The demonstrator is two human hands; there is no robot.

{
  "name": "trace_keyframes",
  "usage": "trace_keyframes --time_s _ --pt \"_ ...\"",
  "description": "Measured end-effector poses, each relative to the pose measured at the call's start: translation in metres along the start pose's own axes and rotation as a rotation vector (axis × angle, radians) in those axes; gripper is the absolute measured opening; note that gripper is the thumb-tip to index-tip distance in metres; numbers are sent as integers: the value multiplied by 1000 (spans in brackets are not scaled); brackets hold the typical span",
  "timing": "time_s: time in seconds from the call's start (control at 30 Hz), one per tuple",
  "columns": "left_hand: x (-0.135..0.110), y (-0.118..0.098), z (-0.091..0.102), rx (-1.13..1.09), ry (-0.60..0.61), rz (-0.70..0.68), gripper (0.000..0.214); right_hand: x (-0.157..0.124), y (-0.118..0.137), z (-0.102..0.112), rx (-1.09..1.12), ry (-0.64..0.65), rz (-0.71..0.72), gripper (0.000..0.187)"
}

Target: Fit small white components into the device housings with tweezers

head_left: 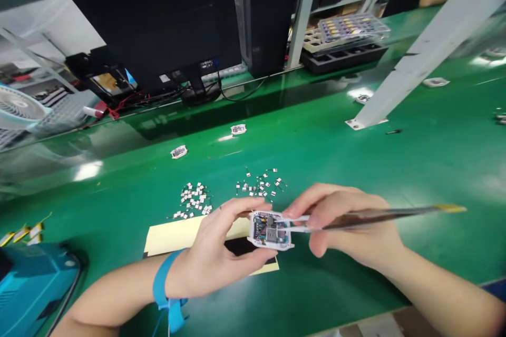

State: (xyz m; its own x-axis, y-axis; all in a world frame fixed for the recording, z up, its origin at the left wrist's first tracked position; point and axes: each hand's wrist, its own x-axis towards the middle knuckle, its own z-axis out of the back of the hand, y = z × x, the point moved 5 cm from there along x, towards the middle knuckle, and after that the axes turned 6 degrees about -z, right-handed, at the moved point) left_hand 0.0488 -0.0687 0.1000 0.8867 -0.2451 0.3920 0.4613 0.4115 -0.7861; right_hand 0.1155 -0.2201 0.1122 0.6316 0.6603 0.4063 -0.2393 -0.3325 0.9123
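Note:
My left hand point(215, 245) grips a small white watch case point(271, 230) by its edges, with a circuit board and chips showing inside. A blue wrist strap point(168, 274) circles that arm. In my right hand point(356, 221) is a pair of tweezers point(371, 217), pinched between thumb and fingers. Their tips reach over the right side of the circuit board; whether they hold a part is too small to tell. Below the case, a pale yellow sheet point(169, 237) with a black strip lies on the green bench point(324, 284).
Small white parts with dark leads lie in two piles, left point(193, 200) and right point(259, 187). Farther back sit other white cases point(179, 152) point(238, 129). A slanted white post point(419, 63) stands at right, a blue machine point(39, 284) at left, a monitor point(158, 26) behind.

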Motion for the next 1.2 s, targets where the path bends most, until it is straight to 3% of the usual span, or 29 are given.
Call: trace_keyframes --time_s 0.3,0.4,0.47,0.63,0.83,1.07,1.2 --pt "4 -18 7 148 51 -177 65 -4 9 -11 -290 132 58 27" --pt "7 -17 7 152 72 -157 64 -10 15 -17 -470 172 233 17" --pt "9 -16 6 139 84 -166 58 -14 22 -21 -590 187 320 15" --pt "12 -12 -1 69 135 -191 33 -17 33 -28 -761 352 267 13" --pt "7 1 -2 -42 84 -48 46 -22 25 -19 -661 128 171 18" --pt "5 1 -2 -40 98 -30 49 -20 14 -19 -697 93 201 14" --pt "9 -1 -3 -13 119 -67 45 -21 18 -24 -756 108 363 18"
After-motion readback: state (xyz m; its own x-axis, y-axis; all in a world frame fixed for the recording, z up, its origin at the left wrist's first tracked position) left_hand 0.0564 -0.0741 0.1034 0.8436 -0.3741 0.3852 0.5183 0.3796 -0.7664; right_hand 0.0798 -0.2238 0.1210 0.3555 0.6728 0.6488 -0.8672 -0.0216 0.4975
